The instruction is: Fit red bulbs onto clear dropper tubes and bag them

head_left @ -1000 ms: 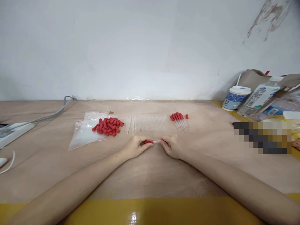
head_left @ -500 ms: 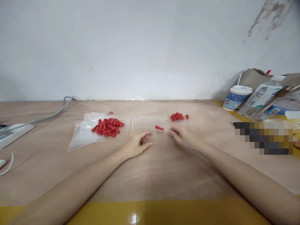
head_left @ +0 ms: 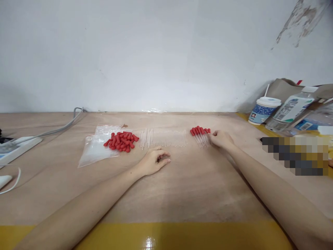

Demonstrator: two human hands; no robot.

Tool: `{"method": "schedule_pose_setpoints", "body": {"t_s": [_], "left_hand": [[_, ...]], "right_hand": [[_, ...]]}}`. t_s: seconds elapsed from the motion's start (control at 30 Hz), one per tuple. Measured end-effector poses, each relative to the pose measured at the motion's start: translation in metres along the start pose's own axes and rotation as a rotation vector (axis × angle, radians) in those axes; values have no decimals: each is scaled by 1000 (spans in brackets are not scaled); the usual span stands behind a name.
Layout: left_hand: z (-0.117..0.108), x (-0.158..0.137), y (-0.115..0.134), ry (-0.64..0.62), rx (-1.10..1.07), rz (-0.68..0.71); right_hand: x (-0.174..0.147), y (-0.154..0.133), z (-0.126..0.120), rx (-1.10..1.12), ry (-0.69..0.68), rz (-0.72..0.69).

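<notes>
My left hand rests on the table, fingers loosely curled and thumb apart, with nothing in it. Just beyond it lies a row of clear thin pipette tubes. To its left is a pile of red rubber bulbs, partly on a clear zip bag. At the right, several droppers with red bulbs on clear tubes lie side by side, bulbs away from me. My right hand pinches a dropper at the right end of this group; the fingers partly hide it.
A paper cup with a straw and a plastic bottle stand at the back right, by a grey-brown bag. A white power strip with a grey cable lies at the left. Yellow tape runs along the near edge.
My right hand has moved right, carrying the red-bulbed dropper from beside the tube row to the right end of the dropper group. My left hand has stayed nearly in place.
</notes>
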State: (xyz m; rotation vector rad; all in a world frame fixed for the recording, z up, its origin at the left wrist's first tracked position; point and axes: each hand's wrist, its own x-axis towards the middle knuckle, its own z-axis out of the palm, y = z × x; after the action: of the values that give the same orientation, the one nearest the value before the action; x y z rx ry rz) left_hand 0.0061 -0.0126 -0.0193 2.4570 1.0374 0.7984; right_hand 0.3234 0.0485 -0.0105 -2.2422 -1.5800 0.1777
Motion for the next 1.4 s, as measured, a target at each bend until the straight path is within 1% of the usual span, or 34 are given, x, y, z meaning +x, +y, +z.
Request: {"method": "schedule_pose_setpoints", "body": {"t_s": [0.2,0.33,0.43,0.5,0.6,0.67,0.73,0.8,0.9,1.0,1.13,1.2,1.23,1.27,1.33,1.4], "left_hand": [[0,0,0,-3,-2,2],[-1,0,2,-6,1,-4],[-1,1,3,-15,5,-3],[-1,1,3,-17,5,5],[-2,0,3,-12,4,16],[-1,0,3,-6,8,14],[-1,0,3,-5,8,10],[-1,1,2,-9,0,11],[-2,1,2,-9,-12,24],[-1,0,1,-3,-10,32],[1,-3,2,-7,17,40],[1,-3,4,15,61,40],[-1,-2,4,45,106,34],[-4,0,5,91,173,20],[-15,5,2,216,364,-39],[-31,10,-5,338,585,-142]], "right_hand": [[0,6,-3,34,-37,-6],[-5,-1,-8,70,46,-27],[-19,-19,-9,91,79,-124],[-31,-37,-7,72,61,-228],[-42,-63,2,18,36,-315],[-42,-77,9,-65,0,-303],[-36,-88,15,-124,-56,-244],[-27,-95,20,-140,-107,-190],[-16,-101,25,-159,-151,-171],[-16,-106,27,-184,-156,-171],[-34,-106,22,-203,-94,-204],[-48,-99,18,-210,-24,-307],[-55,-92,16,-207,18,-402],[-61,-85,15,-192,53,-510],[-72,-66,15,-110,79,-701],[-81,-47,16,-23,108,-820]]}}
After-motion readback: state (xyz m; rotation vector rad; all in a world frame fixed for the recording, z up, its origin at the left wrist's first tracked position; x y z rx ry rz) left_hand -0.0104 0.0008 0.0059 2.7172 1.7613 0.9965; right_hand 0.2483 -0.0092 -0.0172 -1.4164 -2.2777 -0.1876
